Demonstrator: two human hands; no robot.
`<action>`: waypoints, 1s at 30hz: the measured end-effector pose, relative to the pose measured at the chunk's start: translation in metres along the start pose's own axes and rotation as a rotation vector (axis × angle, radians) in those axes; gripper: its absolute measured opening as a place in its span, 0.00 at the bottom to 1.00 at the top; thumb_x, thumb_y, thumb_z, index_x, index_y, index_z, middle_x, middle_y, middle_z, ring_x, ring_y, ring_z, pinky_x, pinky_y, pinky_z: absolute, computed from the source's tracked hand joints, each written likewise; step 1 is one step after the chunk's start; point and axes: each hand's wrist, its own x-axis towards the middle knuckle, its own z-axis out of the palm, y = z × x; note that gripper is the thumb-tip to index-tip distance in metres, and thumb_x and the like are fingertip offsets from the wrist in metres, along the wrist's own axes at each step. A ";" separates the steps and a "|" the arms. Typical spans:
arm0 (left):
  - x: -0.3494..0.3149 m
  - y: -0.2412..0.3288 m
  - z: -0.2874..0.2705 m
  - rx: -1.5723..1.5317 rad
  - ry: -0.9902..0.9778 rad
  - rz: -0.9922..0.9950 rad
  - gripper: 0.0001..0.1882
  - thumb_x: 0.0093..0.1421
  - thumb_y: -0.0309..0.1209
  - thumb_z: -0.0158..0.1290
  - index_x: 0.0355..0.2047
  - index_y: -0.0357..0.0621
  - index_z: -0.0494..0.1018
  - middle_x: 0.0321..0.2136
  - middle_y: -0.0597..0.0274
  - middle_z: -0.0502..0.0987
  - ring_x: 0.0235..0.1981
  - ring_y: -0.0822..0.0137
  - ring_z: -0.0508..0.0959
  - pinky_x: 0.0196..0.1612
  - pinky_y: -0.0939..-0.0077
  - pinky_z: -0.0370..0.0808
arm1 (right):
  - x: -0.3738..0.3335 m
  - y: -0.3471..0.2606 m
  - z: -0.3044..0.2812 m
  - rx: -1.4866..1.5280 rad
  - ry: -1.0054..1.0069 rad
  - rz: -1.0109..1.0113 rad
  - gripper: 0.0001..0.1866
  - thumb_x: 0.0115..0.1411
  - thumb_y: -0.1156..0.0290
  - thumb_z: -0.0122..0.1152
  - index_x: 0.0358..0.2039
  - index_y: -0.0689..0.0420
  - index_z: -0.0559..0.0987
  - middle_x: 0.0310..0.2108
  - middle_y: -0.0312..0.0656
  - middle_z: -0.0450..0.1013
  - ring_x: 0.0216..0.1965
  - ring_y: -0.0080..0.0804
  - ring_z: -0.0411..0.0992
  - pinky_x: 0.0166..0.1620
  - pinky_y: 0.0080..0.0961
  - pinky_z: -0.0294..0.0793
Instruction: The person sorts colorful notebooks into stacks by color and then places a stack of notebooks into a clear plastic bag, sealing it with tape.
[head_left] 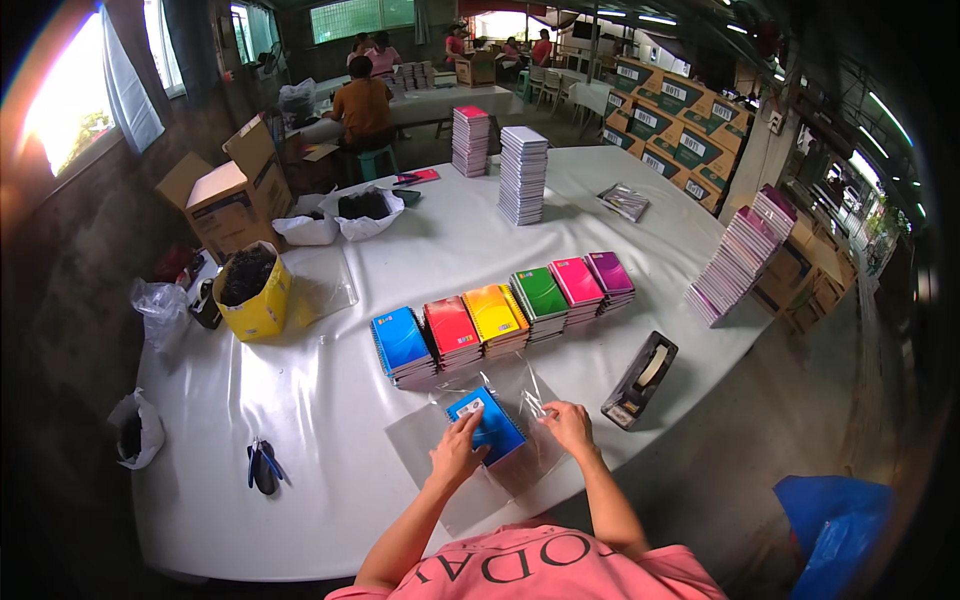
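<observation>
A blue spiral notebook (497,437) with a white label near its upper left corner lies on clear plastic sheets at the table's near side. My left hand (458,452) rests on it, fingers stretched over the cover by the label. To its right my right hand (569,427) pinches the edge of a clear plastic bag (533,395) between thumb and fingers. Whether the notebook is inside this bag or under it, I cannot tell. Just beyond stand short stacks of notebooks: blue (401,338), red (453,325), yellow (495,312), green (540,295), pink (577,282) and purple (608,272).
Right of my hands sits a black tape dispenser (640,380). Blue-handled cutters (264,466) lie at left, below a yellow container (262,315) of dark bits. Tall notebook stacks (523,178) stand farther back, and another stack (740,258) leans at the right edge. Other people sit beyond the table.
</observation>
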 end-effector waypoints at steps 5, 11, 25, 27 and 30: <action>0.012 0.047 0.001 0.401 -0.073 -0.010 0.39 0.61 0.29 0.44 0.63 0.84 0.37 0.56 0.55 0.61 0.54 0.45 0.67 0.42 0.11 0.50 | -0.004 -0.027 -0.008 0.277 -0.018 0.119 0.08 0.47 0.69 0.67 0.28 0.58 0.82 0.26 0.44 0.77 0.29 0.34 0.76 0.34 0.27 0.72; 0.026 0.040 0.007 0.408 -0.196 -0.012 0.30 0.60 0.31 0.45 0.61 0.73 0.54 0.54 0.59 0.63 0.52 0.44 0.68 0.40 0.11 0.51 | -0.029 -0.050 0.039 0.208 0.023 -0.260 0.05 0.45 0.72 0.67 0.26 0.54 0.82 0.22 0.42 0.73 0.25 0.38 0.74 0.31 0.32 0.72; 0.020 0.021 0.006 0.149 -0.019 0.039 0.34 0.50 0.20 0.50 0.59 0.52 0.58 0.54 0.62 0.62 0.41 0.48 0.76 0.37 0.30 0.70 | 0.011 -0.039 -0.014 0.630 -0.318 -0.197 0.17 0.57 0.69 0.59 0.47 0.59 0.74 0.46 0.42 0.72 0.47 0.29 0.70 0.48 0.26 0.70; 0.013 0.012 0.018 0.127 0.030 0.095 0.37 0.47 0.20 0.53 0.59 0.53 0.57 0.54 0.61 0.62 0.41 0.47 0.76 0.35 0.38 0.73 | 0.027 -0.033 -0.001 0.685 -0.373 0.026 0.28 0.59 0.66 0.57 0.58 0.58 0.62 0.55 0.46 0.64 0.55 0.32 0.63 0.54 0.28 0.65; 0.021 0.010 0.020 0.122 0.042 0.126 0.37 0.48 0.19 0.52 0.59 0.53 0.56 0.54 0.61 0.62 0.41 0.48 0.76 0.34 0.41 0.74 | 0.028 -0.021 0.041 0.607 -0.699 -0.092 0.41 0.61 0.58 0.54 0.65 0.59 0.43 0.64 0.55 0.49 0.64 0.41 0.51 0.62 0.33 0.52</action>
